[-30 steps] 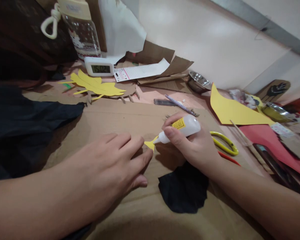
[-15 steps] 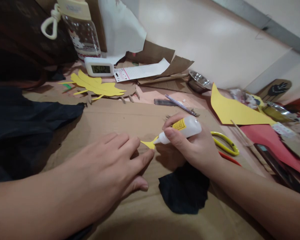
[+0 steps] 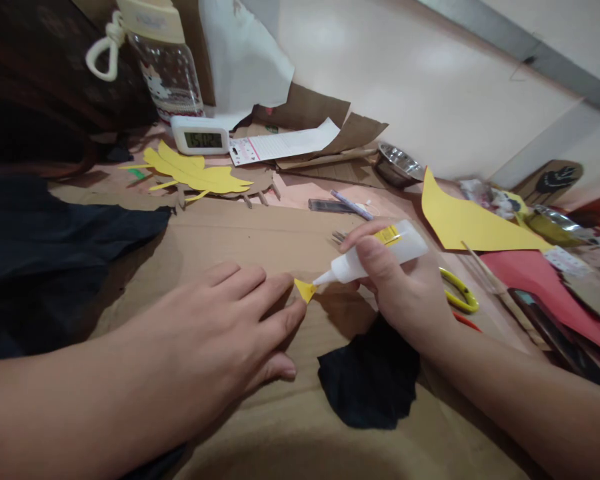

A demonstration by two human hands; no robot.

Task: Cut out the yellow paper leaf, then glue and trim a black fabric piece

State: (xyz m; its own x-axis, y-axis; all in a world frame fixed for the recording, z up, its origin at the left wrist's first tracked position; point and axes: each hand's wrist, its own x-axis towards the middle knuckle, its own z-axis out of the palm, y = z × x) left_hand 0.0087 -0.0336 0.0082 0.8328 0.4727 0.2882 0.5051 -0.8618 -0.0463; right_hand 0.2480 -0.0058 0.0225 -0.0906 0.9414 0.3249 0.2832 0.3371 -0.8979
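Lying flat, a brown cardboard sheet [image 3: 260, 433] supports the left hand [image 3: 240, 320], palm down, fingers loosely bent. The right hand [image 3: 400, 287], thumb uppermost, is wrapped around a tilted translucent squeeze bottle [image 3: 405, 243], whose nozzle [image 3: 323, 278] points leftward at a small yellow paper piece [image 3: 304, 290] by the left fingertips [image 3: 299, 308]; whether these grip it, I cannot tell.

A pale, softly lit wall [image 3: 370, 73] rises behind the white clock [image 3: 200, 138]. Well to the clock's right, a grey strip [image 3: 510, 40] slants across the wall; the bench [image 3: 296, 192] shows pink nearer the clock.
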